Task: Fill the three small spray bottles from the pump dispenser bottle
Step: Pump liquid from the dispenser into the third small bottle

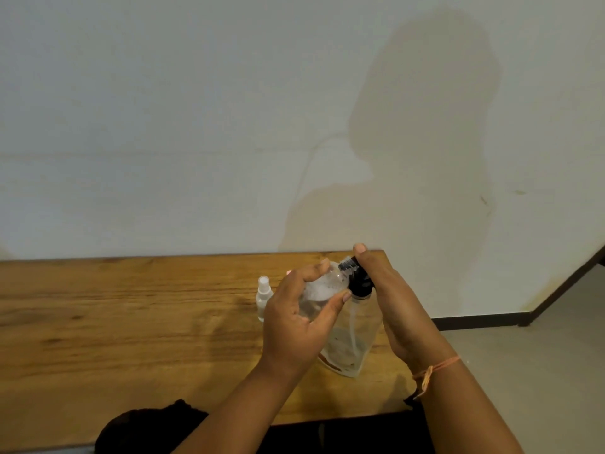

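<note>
We see a grained wooden surface [131, 322] stretching wide to the left, its right edge close to the clear pump dispenser bottle [355, 339]. The right hand [393, 299] curls over the black pump head. The left hand [294, 322] grips a small clear spray bottle [322, 290] at the nozzle. A white-capped spray bottle [263, 296] stands upright just left.

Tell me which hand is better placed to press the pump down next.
The right hand. It holds the black pump on the big bottle. The left hand is busy: it holds a small bottle tilted at the nozzle, so it is likely not free.
</note>
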The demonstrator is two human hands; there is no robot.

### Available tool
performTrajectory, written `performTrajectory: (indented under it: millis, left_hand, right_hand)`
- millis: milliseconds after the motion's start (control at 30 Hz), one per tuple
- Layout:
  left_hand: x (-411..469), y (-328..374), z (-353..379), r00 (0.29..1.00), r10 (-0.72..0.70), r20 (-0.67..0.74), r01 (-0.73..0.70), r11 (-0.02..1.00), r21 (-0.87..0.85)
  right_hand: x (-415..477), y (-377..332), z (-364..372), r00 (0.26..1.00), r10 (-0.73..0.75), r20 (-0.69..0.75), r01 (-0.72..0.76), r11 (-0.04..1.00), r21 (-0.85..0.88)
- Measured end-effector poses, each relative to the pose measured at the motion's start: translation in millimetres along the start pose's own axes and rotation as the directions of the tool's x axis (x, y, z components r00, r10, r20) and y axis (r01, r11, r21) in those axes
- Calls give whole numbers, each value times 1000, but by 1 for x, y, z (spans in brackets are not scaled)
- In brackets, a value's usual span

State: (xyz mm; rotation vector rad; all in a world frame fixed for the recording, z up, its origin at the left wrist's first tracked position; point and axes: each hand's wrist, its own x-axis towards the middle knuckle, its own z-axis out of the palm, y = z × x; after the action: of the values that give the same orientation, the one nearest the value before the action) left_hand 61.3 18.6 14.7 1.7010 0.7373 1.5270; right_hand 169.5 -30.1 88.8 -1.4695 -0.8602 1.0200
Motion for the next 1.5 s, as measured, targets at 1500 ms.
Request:
performTrajectory:
  millis: [1500]
  left_hand:
    - [0,-4,0,999,39,0,-39,999,-1]
  right_hand:
    - [-1,0,0,999,31,-13,-31,1000,4]
